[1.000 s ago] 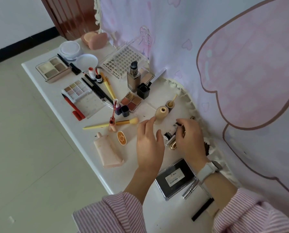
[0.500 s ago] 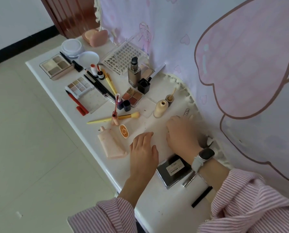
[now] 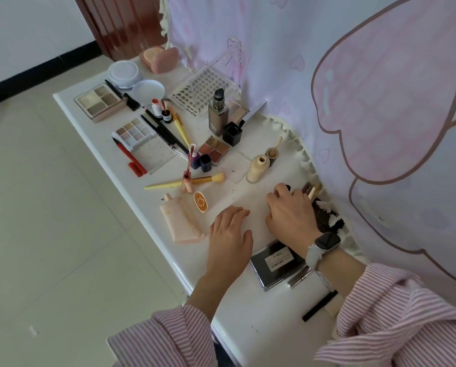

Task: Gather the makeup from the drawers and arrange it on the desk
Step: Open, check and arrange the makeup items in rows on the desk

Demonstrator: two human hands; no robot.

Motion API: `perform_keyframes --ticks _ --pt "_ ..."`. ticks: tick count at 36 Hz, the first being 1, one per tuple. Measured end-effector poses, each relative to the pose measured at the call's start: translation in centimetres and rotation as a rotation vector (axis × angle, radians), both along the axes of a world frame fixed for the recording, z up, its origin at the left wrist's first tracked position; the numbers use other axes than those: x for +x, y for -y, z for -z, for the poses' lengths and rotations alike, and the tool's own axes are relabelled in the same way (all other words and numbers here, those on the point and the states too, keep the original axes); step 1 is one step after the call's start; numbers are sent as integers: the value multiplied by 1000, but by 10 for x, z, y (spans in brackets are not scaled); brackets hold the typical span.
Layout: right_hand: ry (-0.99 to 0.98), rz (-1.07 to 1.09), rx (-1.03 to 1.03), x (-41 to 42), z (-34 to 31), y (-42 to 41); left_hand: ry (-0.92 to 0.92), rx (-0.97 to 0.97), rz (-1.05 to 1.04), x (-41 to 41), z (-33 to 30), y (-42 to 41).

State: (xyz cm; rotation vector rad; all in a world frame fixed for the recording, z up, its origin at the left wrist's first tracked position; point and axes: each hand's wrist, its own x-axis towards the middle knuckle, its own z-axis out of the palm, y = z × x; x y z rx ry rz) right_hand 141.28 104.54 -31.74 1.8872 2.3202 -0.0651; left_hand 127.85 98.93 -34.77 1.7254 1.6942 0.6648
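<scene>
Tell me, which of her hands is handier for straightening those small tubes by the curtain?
Probably the right hand: its fingers already reach the small tubes beside the curtain. The left hand lies flat on the desk, nearer the pink tube.

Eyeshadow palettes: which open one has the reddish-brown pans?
The small four-pan palette mid-desk, beside the black cap. The beige quad and the white multi-pan palette hold pale shades.

Pink-white striped sleeves (image 3: 168, 337); grey-strapped dark smartwatch (image 3: 326, 242) on right wrist
</scene>
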Motion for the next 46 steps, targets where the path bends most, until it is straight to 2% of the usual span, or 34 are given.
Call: perform_keyframes --ticks 2,4,8,10,13,15,18,22,25,30,36,43,46 --pt "-62 -15 32 2 -1 3 21 -14 20 -1 -2 2" --pt "-204 -5 75 7 -3 8 58 -32 30 -2 -4 4" --pt "-765 141 79 12 -17 21 229 -62 -18 -5 -14 6" --pt "-982 208 6 10 -29 27 340 -85 -45 -7 -22 7" --pt "-1181 352 -206 1 -43 36 492 -124 -53 -10 -35 10" --pt "-1283 420 -339 -4 -51 41 531 -111 -49 -14 -40 12" --pt "-1401 484 -396 -9 -58 47 538 -65 -76 -22 -44 16" --pt "-1479 562 -413 -16 -61 51 468 85 -59 -34 -43 20" --pt "-1475 537 -425 -22 -62 54 400 195 8 -39 -43 21" --pt "-1492 467 -401 -31 -68 60 225 229 70 -47 -47 21" --pt "-1572 497 -380 -32 -67 59 250 273 104 -52 -54 19" --pt "-1702 528 -491 -30 -66 58 215 349 78 -49 -55 21" --pt "-1663 534 -525 -33 -69 57 204 371 91 -49 -55 20"
